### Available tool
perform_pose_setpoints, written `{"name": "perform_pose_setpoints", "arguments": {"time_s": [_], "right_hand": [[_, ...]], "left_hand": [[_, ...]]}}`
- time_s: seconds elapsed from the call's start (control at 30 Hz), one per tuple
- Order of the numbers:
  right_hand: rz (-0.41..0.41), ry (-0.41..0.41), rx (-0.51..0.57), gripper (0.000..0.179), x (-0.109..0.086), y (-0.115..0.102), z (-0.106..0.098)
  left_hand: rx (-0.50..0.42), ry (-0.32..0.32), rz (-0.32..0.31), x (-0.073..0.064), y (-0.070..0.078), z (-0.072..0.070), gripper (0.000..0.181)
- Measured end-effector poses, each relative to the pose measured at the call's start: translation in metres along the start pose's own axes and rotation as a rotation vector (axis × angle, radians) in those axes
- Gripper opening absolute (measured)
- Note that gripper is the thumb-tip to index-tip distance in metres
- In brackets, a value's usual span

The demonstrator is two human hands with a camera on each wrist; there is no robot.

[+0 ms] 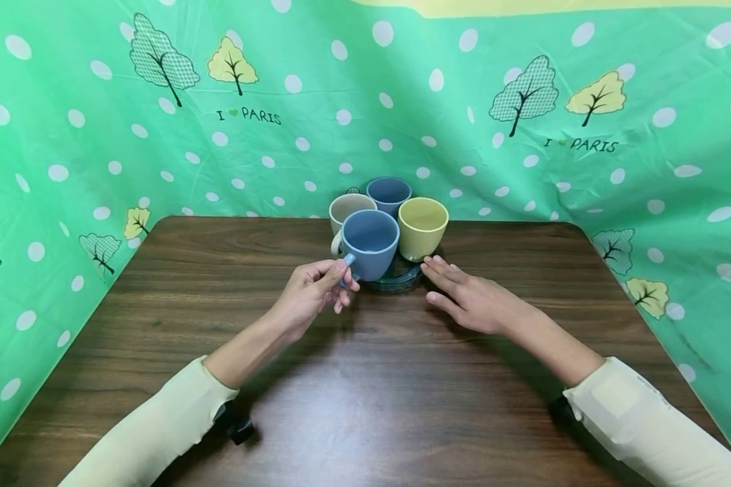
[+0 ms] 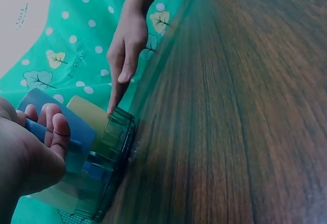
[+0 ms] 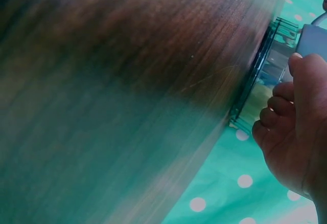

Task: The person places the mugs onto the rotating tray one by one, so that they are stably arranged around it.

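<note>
My left hand [image 1: 307, 294] pinches the handle of a blue mug [image 1: 371, 257] at the front of a group of cups. The mug is upright, over the near left part of a clear greenish round tray [image 1: 396, 284]. On the tray's right side stands a yellow cup [image 1: 423, 233]. Behind the held mug are a whitish mug [image 1: 344, 208] and a second blue cup [image 1: 390, 192], both partly hidden. With fingers straight, my right hand [image 1: 475, 301] has its fingertips at the tray's right rim, just below the yellow cup. In the left wrist view, curled fingers [image 2: 60, 127] wrap the blue handle.
The tray sits toward the far edge of a dark wooden table [image 1: 365, 406]. Close behind that edge hangs a green dotted cloth [image 1: 304, 162], which also runs along both sides.
</note>
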State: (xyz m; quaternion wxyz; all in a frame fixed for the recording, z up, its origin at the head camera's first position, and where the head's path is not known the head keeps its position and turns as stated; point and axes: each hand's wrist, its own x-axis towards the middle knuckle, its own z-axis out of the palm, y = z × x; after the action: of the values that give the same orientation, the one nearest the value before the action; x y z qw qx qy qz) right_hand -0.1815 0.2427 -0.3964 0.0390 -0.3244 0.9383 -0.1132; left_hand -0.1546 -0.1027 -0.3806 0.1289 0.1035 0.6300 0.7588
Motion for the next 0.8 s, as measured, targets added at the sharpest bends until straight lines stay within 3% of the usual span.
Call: {"name": "perform_pose_setpoints", "arguments": {"time_s": [0.8], "right_hand": [[0.028, -0.013, 0.008, 0.073, -0.001, 0.002, 0.003]], "left_hand": [[0.014, -0.024, -0.019, 0.021, -0.011, 0.007, 0.034]]}}
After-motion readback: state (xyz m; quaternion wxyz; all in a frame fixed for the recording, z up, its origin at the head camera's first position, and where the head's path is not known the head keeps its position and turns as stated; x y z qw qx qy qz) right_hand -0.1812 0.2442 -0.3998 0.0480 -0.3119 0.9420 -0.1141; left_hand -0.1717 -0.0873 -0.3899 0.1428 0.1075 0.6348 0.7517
